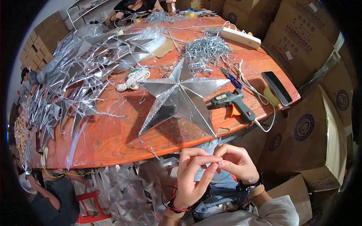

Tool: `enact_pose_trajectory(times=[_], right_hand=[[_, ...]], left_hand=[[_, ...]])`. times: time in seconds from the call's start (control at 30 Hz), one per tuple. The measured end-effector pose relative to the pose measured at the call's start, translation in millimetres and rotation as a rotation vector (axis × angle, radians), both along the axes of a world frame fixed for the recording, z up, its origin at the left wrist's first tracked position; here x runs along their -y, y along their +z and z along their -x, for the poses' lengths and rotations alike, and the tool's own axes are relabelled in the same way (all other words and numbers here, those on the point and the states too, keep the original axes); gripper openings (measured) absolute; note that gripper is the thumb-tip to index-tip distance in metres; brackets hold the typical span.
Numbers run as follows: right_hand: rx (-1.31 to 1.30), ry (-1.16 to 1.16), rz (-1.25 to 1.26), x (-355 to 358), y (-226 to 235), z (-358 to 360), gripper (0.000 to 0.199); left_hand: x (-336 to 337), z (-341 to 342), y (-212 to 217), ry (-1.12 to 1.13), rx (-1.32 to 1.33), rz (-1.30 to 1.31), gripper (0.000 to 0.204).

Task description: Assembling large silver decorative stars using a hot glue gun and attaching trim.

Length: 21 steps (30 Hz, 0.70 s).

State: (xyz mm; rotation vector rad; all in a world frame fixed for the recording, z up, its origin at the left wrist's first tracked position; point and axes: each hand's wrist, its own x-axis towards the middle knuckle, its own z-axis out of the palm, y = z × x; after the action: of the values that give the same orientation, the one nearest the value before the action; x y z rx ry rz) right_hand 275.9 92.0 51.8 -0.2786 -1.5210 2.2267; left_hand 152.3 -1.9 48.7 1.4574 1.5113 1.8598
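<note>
Here, seen from the head camera, a person's left hand (192, 177) and right hand (235, 162) meet just below the near edge of an orange wooden table (113, 139). The fingertips of both hands are pinched together on a short silver tinsel strand (220, 163), which is too small and blurred to make out clearly; it may be a scrap of the same trim that edges the star. The strand sits between the two hands, in front of the person's lap and off the tabletop.

On the table just beyond the hands lies a large silver foil star (179, 96), flat, its edges lined with beaded tinsel. To its right rests a green glue gun (232, 102) with an orange trigger, its cord looping toward the table's edge. A blue-handled snipper (232, 78) lies above the gun, and a dark phone (277, 87) lies near the right corner. A heap of loose silver tinsel (207, 51) sits behind the star, with a white power strip (240, 37) further back. Finished silver stars (75, 75) pile up along the left side of the table. Cardboard boxes (313, 124) stand stacked at right. Another person (134, 7) sits at the far end.
</note>
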Motion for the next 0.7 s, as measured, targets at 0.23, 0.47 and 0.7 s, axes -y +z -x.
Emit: enact_pose_trajectory(times=[0.23, 0.47, 0.7], right_hand=[[0.083, -0.461, -0.920, -3, 17, -4, 0.016], [0.074, -0.410, -0.947, -4, 23, -1, 0.018], [0.081, -0.388, -0.984, -7, 25, -2, 0.018]], left_hand=[[-1, -3, 2, 0.023, -0.012, 0.026, 0.007], [-3, -2, -3, 0.013, -0.040, 0.031, 0.011], [-5, -2, -6, 0.040, -0.122, 0.026, 0.011]])
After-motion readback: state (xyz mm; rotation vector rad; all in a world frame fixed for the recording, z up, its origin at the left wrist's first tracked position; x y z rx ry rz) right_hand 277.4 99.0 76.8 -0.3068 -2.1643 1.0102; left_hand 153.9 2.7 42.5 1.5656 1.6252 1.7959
